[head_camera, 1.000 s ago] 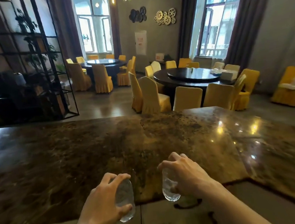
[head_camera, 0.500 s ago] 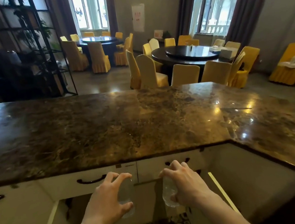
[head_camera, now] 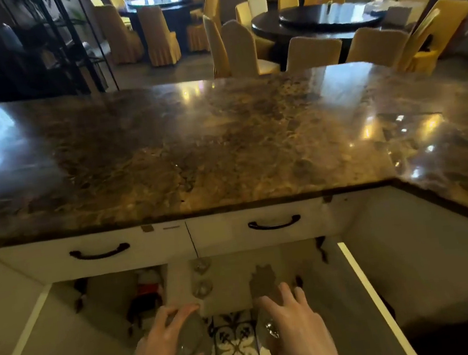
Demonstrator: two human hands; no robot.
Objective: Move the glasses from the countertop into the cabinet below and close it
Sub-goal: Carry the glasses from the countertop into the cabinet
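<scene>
Glossy stone countertop (mottled brown), clear glasses, matt cabinet.

- No readable text, label, brand, number or sign can be made out anywhere.
- The red and white item in the cabinet beyond the left fingers is too blurred for any lettering to be read.
</scene>
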